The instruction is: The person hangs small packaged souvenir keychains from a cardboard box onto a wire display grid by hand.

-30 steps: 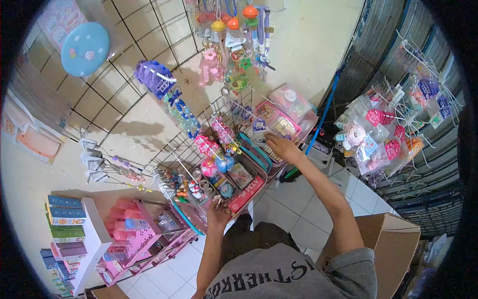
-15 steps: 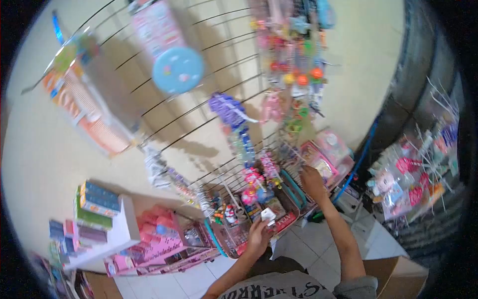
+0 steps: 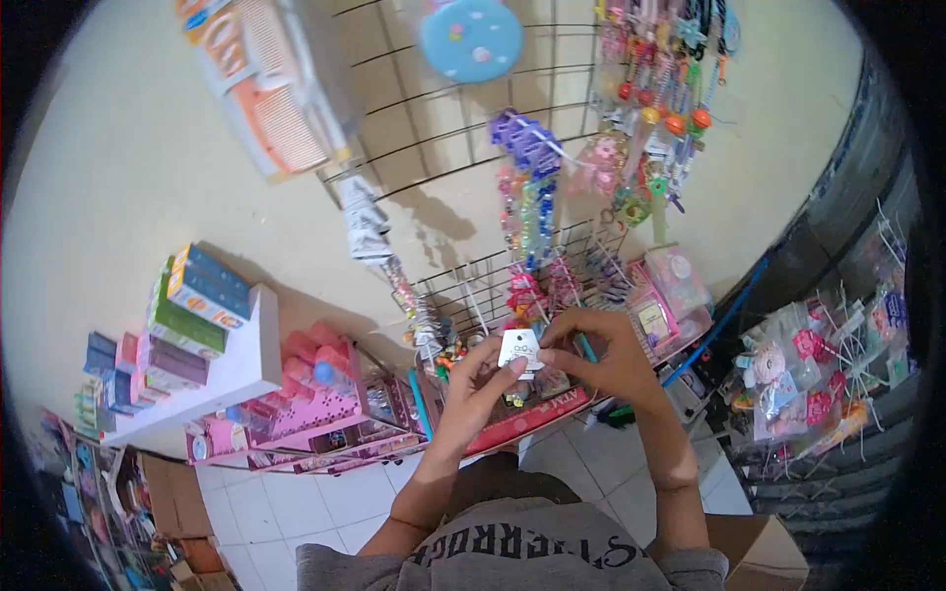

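Note:
A small white card (image 3: 518,349) with printing and a hole near its top is held up in front of me. My left hand (image 3: 475,382) pinches it from the left, thumb across its lower front. From the right, my right hand (image 3: 605,357) has its thumb and fingertips closed at the card's right edge. Whatever hangs on the card is too small to make out. Just behind and below the hands is a basket with a red front (image 3: 527,422), holding small colourful trinkets partly hidden by my hands.
A wire grid (image 3: 419,158) on the wall carries combs (image 3: 286,128), a round blue case (image 3: 471,39) and beaded strands (image 3: 532,212). To the left, a white shelf (image 3: 261,340) bears boxes above a pink rack (image 3: 296,448). Bagged toys (image 3: 788,369) hang at right.
My right hand has come left from the pink packages to the card. The left hand has raised the card, and the view has shifted.

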`<state>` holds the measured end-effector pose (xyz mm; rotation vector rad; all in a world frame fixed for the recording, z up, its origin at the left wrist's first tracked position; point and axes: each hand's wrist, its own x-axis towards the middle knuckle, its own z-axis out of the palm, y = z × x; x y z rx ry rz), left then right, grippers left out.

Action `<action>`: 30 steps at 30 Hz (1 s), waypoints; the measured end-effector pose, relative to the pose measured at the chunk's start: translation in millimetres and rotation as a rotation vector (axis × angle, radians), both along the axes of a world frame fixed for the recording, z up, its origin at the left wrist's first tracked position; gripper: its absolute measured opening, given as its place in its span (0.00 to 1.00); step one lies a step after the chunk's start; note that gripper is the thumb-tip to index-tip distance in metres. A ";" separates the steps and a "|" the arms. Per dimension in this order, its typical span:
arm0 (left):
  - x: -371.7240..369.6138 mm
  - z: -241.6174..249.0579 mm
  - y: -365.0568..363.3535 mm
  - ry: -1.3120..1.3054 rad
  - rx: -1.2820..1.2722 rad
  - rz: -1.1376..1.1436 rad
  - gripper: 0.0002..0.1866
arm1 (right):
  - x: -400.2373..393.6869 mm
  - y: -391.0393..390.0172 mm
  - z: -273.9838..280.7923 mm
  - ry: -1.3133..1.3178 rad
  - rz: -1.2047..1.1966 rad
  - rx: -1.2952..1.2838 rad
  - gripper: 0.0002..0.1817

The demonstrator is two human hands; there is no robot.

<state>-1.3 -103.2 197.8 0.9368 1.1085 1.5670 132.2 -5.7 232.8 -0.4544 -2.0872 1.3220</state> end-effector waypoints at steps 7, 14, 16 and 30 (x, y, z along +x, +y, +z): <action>-28.4 5.7 -17.3 -0.122 0.227 0.234 0.12 | -55.9 -8.1 12.4 0.222 -0.021 0.116 0.06; -67.8 21.3 -5.2 0.082 0.357 0.415 0.19 | -107.9 -2.6 40.2 0.278 0.036 0.132 0.06; -77.9 34.4 -0.3 0.043 0.452 0.377 0.25 | -115.0 0.5 40.7 0.270 0.038 0.135 0.06; -125.5 45.3 30.3 0.111 0.349 0.257 0.32 | -155.6 26.9 33.3 0.227 -0.066 0.132 0.07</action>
